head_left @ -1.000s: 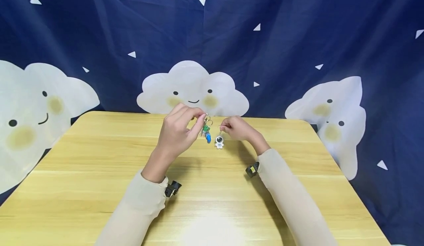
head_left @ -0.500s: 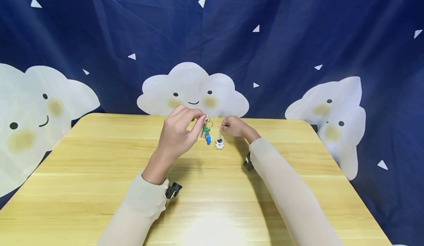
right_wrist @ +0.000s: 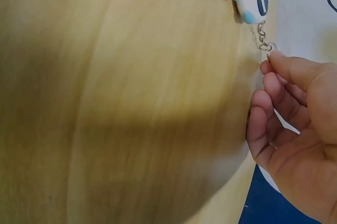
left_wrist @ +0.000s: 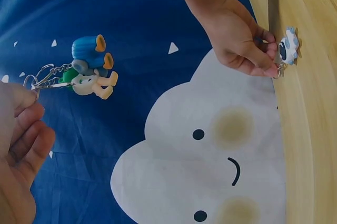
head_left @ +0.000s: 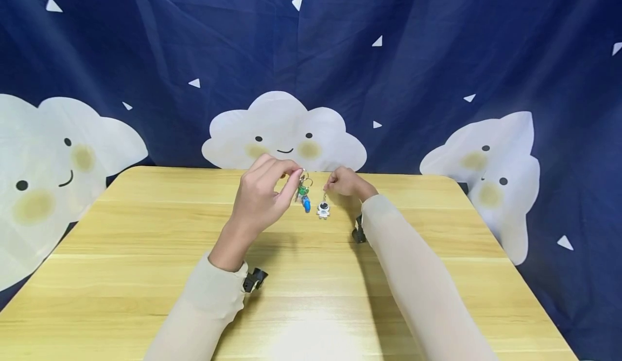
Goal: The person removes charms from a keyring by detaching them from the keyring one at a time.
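Observation:
Between thumb and forefinger my left hand (head_left: 264, 193) pinches a metal key ring (left_wrist: 32, 83). From that ring hang a blue figure charm (left_wrist: 87, 50) and a pale figure with a green top (left_wrist: 87, 83), on short chains. To the right, my right hand (head_left: 349, 182) pinches the small ring of an astronaut keychain (head_left: 323, 210), white with a dark visor. The right wrist view shows its chain (right_wrist: 261, 34) leading from the fingertips to the white and light-blue astronaut. The astronaut and the other charms hang side by side, apart from each other.
Below both hands spreads a light wooden table (head_left: 301, 264). Behind its far edge hangs a dark blue curtain (head_left: 311, 42) printed with white smiling clouds (head_left: 282, 118). A small black camera is worn on each wrist over beige sleeves (head_left: 418, 264).
The right wrist and forearm have swung slightly inward and up, with the astronaut keychain shifting only a little. My left hand stays nearly still, its charms still hanging.

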`<state>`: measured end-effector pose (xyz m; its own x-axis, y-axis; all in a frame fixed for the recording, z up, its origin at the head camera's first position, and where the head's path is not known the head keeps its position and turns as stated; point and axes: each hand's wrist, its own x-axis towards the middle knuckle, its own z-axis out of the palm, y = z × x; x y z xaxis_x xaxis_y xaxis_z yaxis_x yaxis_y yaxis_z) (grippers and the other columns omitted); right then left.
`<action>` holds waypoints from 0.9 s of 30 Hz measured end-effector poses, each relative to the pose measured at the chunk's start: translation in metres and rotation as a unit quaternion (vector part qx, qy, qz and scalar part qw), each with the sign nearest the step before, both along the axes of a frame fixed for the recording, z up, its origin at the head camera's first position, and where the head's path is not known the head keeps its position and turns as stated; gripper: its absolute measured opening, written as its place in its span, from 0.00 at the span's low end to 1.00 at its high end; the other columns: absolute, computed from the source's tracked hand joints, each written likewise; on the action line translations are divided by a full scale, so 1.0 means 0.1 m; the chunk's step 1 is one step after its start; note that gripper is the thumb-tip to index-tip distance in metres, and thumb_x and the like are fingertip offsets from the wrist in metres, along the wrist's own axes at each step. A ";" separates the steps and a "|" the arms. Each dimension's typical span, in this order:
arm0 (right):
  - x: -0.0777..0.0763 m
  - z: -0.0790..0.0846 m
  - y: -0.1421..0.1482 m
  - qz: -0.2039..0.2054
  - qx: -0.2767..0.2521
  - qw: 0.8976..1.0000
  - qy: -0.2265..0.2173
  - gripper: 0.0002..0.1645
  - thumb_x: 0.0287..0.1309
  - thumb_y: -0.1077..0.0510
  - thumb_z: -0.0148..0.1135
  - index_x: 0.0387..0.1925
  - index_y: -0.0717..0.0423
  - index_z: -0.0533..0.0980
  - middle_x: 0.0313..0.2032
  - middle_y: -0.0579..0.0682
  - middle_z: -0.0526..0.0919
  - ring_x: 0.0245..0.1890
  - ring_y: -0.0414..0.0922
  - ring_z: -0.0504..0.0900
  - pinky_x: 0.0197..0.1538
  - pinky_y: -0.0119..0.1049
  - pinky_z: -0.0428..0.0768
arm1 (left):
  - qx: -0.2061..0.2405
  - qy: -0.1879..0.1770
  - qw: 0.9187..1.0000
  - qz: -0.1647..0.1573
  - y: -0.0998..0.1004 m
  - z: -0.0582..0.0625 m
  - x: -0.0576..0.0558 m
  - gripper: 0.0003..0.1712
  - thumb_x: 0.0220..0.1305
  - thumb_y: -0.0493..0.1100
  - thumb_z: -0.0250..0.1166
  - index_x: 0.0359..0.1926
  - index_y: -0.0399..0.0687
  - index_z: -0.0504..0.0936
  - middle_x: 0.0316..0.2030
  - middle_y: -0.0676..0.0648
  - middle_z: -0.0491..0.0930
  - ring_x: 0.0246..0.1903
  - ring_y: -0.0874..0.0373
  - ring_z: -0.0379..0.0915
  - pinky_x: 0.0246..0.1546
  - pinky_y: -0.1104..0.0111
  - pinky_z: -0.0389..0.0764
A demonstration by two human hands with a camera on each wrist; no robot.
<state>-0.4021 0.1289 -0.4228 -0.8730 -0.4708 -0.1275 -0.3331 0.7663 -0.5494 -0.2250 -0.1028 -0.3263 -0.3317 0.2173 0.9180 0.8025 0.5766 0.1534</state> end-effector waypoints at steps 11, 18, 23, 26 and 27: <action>0.02 0.03 0.01 -0.020 -0.021 0.999 -0.017 0.23 0.69 0.55 0.65 0.16 0.51 0.72 0.17 0.41 0.69 0.21 0.40 0.64 0.34 0.33 0.67 | 0.002 0.001 1.000 -0.004 0.00 0.01 0.01 0.02 0.65 0.32 0.68 0.37 0.38 0.86 0.31 0.45 0.86 0.32 0.51 0.77 0.35 0.64 0.80; 0.07 0.23 0.01 0.018 -0.023 0.999 0.021 0.20 0.70 0.56 0.63 0.20 0.59 0.77 0.17 0.41 0.71 0.23 0.40 0.69 0.33 0.34 0.69 | 0.002 -0.002 1.000 -0.005 0.00 0.01 0.01 0.02 0.65 0.33 0.68 0.37 0.37 0.85 0.30 0.46 0.86 0.32 0.52 0.77 0.34 0.64 0.79; 0.21 0.50 -0.03 0.065 -0.028 0.995 0.077 0.15 0.70 0.54 0.63 0.31 0.60 0.85 0.23 0.42 0.78 0.28 0.42 0.73 0.36 0.36 0.72 | 0.000 -0.004 1.000 -0.008 0.00 0.00 0.01 0.02 0.66 0.34 0.68 0.37 0.38 0.85 0.30 0.45 0.86 0.32 0.51 0.77 0.34 0.64 0.79; 0.36 0.66 -0.05 0.097 -0.027 0.990 0.101 0.12 0.70 0.54 0.63 0.32 0.55 0.86 0.24 0.43 0.80 0.28 0.42 0.74 0.37 0.37 0.73 | 0.000 -0.008 1.000 -0.010 -0.01 0.00 0.01 0.03 0.67 0.35 0.66 0.38 0.38 0.85 0.31 0.45 0.86 0.32 0.51 0.77 0.34 0.64 0.79; 0.41 0.71 -0.06 0.109 -0.026 0.988 0.109 0.12 0.70 0.54 0.63 0.32 0.55 0.85 0.23 0.43 0.79 0.28 0.42 0.73 0.37 0.37 0.73 | 0.000 -0.009 1.000 -0.010 -0.01 0.00 0.01 0.03 0.68 0.35 0.66 0.38 0.38 0.85 0.31 0.45 0.86 0.33 0.51 0.77 0.34 0.64 0.79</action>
<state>-0.3614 0.1234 -0.3517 -0.7539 -0.6520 0.0814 -0.6021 0.6359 -0.4828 -0.2238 -0.1036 -0.3260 -0.3442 0.2235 0.9119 0.8109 0.5603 0.1687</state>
